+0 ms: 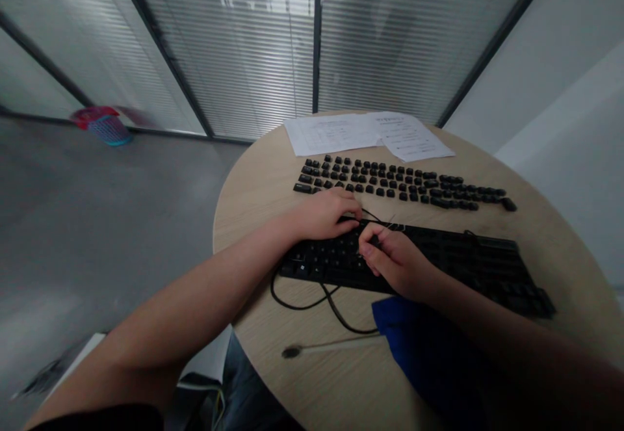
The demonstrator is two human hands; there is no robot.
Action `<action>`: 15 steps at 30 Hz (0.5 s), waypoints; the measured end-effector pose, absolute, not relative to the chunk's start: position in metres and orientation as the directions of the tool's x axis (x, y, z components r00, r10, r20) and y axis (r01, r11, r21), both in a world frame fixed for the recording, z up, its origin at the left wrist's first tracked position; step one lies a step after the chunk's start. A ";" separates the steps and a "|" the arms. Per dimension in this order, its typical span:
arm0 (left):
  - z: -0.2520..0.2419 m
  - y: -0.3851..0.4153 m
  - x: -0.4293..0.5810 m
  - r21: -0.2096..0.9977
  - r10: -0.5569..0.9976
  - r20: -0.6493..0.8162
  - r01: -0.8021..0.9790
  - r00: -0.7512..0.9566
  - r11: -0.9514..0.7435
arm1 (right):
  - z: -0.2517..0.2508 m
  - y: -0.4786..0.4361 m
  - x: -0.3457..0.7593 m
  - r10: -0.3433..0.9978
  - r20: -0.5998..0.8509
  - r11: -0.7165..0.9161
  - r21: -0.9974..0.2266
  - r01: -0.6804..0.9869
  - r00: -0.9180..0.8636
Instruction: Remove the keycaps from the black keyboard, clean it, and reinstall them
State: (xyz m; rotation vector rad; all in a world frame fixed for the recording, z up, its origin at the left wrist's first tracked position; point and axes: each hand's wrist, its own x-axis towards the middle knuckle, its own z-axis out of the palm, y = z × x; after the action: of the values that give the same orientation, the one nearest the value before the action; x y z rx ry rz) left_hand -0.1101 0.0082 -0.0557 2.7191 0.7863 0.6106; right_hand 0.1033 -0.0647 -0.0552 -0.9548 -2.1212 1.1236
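Note:
A black keyboard [458, 249] lies on the round wooden table, many of its keycaps off and a few still on at the near left. My left hand [324, 213] is closed at its far edge, fingers bent and thumb over the board. Just to the right, my right hand [394, 259] hovers over the key area, thumb and fingers pinched on a thin pale stick [391, 220] whose exact kind I cannot make out. Loose black keycaps [380, 182] stand in rows beyond the keyboard.
Printed sheets [336, 133] lie at the table's far edge. A black cable [297, 306] loops in front of the keyboard. Nearer me are a thin rod with a dark round end [291, 352] and a blue cloth [419, 346]. A bin [110, 129] stands on the floor.

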 end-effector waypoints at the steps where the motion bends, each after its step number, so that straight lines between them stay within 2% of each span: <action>1: -0.056 0.008 -0.110 0.346 0.553 0.324 0.448 0.768 -0.824 | -0.053 -0.065 0.103 0.776 0.138 0.427 -0.833 0.351 -0.615; 8: -0.056 0.009 -0.110 0.346 0.574 0.306 0.473 0.760 -0.811 | -0.046 -0.067 0.099 0.682 0.188 0.604 -0.689 0.400 -0.707; 11: -0.056 0.009 -0.109 0.341 0.577 0.300 0.480 0.760 -0.808 | -0.048 -0.068 0.099 0.652 0.229 0.645 -0.669 0.369 -0.723; 15: -0.054 0.007 -0.110 0.340 0.591 0.293 0.496 0.752 -0.799 | -0.054 -0.071 0.101 0.691 0.307 0.637 -0.686 0.350 -0.654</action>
State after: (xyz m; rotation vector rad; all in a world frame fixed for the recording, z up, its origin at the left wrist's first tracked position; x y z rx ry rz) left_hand -0.1095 0.0071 -0.0541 2.7099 0.8543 0.5719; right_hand 0.1012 -0.0710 -0.0541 -0.8108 -2.2977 0.8002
